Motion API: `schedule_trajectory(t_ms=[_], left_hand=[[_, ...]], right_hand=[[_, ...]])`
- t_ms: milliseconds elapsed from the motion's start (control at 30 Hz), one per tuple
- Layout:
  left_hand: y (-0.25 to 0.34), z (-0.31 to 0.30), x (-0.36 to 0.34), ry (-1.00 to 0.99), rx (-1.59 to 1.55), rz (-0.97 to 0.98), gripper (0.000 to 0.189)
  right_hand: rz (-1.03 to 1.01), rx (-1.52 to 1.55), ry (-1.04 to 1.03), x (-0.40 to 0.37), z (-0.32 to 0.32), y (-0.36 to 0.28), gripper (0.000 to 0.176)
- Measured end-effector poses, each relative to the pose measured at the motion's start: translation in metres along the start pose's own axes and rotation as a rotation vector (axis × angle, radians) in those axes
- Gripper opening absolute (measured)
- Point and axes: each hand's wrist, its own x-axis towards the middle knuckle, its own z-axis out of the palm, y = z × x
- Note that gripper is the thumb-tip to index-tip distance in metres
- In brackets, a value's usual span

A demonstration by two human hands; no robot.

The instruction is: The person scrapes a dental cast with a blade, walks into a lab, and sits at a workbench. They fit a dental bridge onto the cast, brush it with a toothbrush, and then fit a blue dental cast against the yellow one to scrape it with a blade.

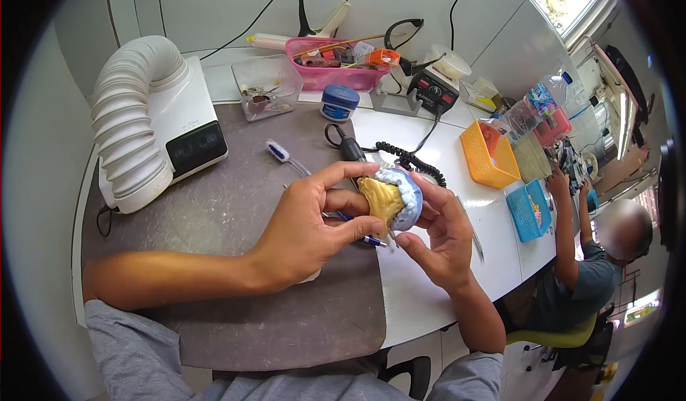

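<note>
My left hand (289, 233) grips a yellow dental cast (381, 199) between thumb and fingers. Against it sits a blue dental cast (409, 204), held by my right hand (446, 247) with the fingers behind and around its edge. The two casts touch along their tooth rows, above the desk. Beneath and behind my hands are a blue pen (374, 241), partly covered, and a toothbrush (279, 151) with a clear handle. A dark handpiece (350, 148) on a coiled cord lies just beyond the casts. Right of my right hand is a slim metal instrument (478, 242).
A white extractor with a ribbed hose (132, 129) stands at left. Along the back are a clear tray (261, 108), blue-lidded jar (339, 103), pink basket (336, 79) and control box (432, 90). Orange (493, 169) and blue baskets (529, 219) stand right, near a seated person (582, 276).
</note>
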Motion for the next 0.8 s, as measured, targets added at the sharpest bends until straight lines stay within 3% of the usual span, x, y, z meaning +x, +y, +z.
schedule_trajectory(t_ms=[167,333,400,533,800], left_hand=[[0.002,0.001,-0.001,0.051,0.138,0.053,0.07],[-0.001,0.0,0.0,0.069,0.193,0.031,0.076],[-0.002,-0.001,0.001,0.063,0.168,0.032,0.071],[0.0,0.001,0.002,0.09,0.1,0.062,0.061],[-0.002,0.004,0.001,0.185,0.52,0.348,0.052]], right_hand=[[-0.209,-0.041,0.002,0.002,0.009,0.005,0.068],[-0.157,0.012,0.115,0.0,0.02,0.007,0.06],[-0.107,0.019,0.135,0.001,0.02,0.005,0.059],[-0.207,-0.177,0.104,0.003,0.019,0.003,0.062],[-0.323,-0.225,0.139,0.008,0.022,-0.005,0.068]])
